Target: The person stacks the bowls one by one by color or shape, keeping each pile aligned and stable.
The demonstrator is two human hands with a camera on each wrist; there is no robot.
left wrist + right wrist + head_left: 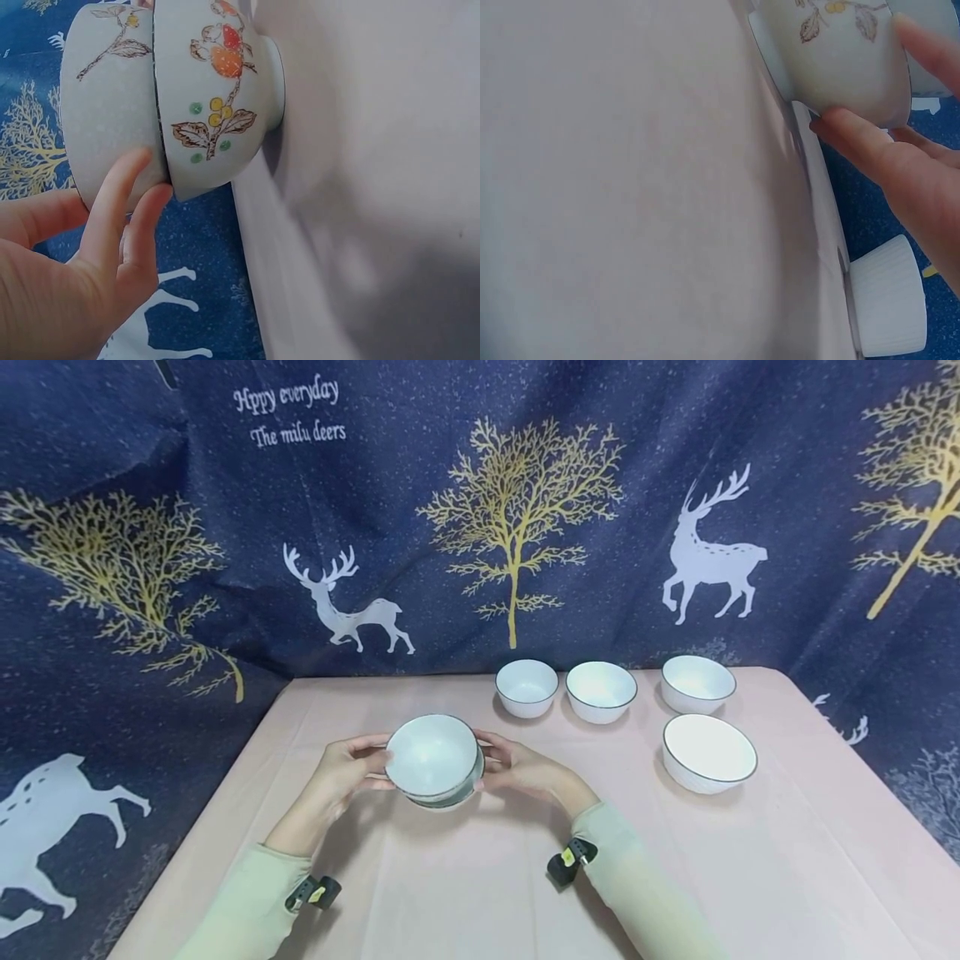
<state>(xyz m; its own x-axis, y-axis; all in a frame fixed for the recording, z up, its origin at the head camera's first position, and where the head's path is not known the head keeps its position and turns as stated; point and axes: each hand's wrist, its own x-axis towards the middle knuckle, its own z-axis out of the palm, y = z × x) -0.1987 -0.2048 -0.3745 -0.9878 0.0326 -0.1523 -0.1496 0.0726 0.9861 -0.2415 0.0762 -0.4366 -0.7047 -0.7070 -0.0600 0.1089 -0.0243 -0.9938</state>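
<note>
In the head view, two white bowls with printed plant patterns sit one above the other over the left-centre of the table. My left hand [347, 774] holds the upper bowl [431, 754] by its side, with the fingers spread along its wall. On the other side, my right hand [522, 768] grips the lower bowl [217, 112], which shows orange fruit and brown leaves in the left wrist view. The upper bowl sits partly inside the lower one's rim and hides its inside. The lower bowl's foot is close to the tabletop.
Several white ribbed bowls with dark rims stand on the pink-covered table [450, 893]: a small bowl [527, 688] and another bowl [601, 692] at the back, a bowl [697, 683] at back right, and a larger bowl [708, 753] before it. A blue deer-print cloth [465, 610] hangs behind.
</note>
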